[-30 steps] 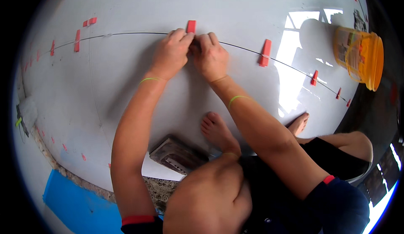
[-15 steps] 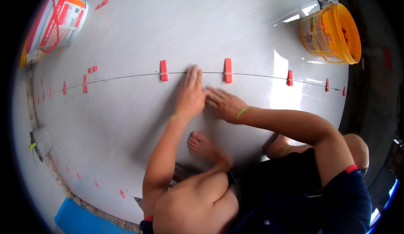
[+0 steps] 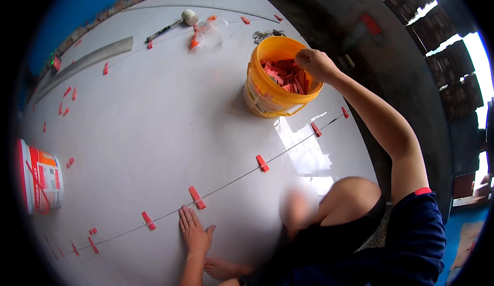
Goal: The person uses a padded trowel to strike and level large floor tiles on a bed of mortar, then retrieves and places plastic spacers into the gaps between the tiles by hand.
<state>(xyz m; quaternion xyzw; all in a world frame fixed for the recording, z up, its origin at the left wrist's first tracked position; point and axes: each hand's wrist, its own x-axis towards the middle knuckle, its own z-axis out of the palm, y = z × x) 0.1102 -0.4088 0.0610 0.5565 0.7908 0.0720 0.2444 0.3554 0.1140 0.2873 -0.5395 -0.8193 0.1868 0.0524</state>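
My left hand (image 3: pixel 194 233) lies flat on the pale grey tile (image 3: pixel 149 167), fingers stretched out and their tips at the thin seam. Close to those fingertips, a red tile-levelling wedge (image 3: pixel 197 197) sits across the seam; another wedge (image 3: pixel 148 220) is to the left. At the upper right, my right hand (image 3: pixel 318 66) is over the far right rim of a yellow bucket (image 3: pixel 265 98), its fingers curled closed. What they grip, if anything, is hidden. Many loose red wedges (image 3: pixel 285 75) fill the bucket's inside.
A red-and-white bucket (image 3: pixel 45 179) stands at the left edge. Farther back lie a mallet (image 3: pixel 189 17), a clear plastic bag (image 3: pixel 210 35) with orange pieces and a long grey strip (image 3: pixel 98 59). Past the tile's right edge runs a dark floor strip (image 3: pixel 368 147).
The view has swung to the right. My right hand has left its place beside my left hand and gone up to the yellow bucket. My left hand still rests at the seam.
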